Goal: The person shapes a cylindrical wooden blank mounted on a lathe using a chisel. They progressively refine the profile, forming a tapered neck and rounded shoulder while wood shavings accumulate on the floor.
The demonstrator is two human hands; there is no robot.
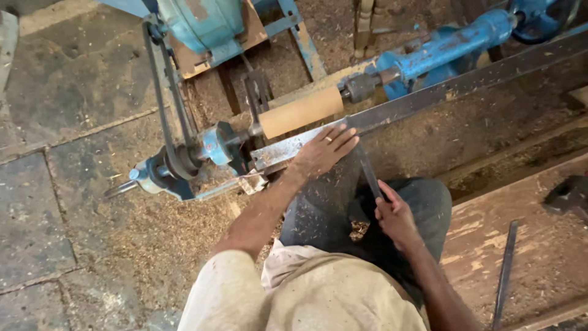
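Observation:
A pale wooden cylinder (pixel 300 111) is mounted between the centres of a blue wood lathe (pixel 441 49). A long metal tool rest bar (pixel 429 98) runs just in front of it. My left hand (pixel 321 150) lies flat on that bar, fingers spread, pressing down the front end of a long dark chisel (pixel 367 171). My right hand (pixel 395 214) is closed around the chisel's rear end, above my lap. The chisel's tip, near the cylinder, is hidden under my left fingers. I sit with my knees under the tool.
A drive belt (pixel 165 92) runs from a blue motor (pixel 205 21) at the top down to the pulley (pixel 177 162). Sawdust covers the stone floor. A wooden plank (pixel 539 245) at right carries another metal chisel (pixel 503 276) and a dark tool (pixel 566 193).

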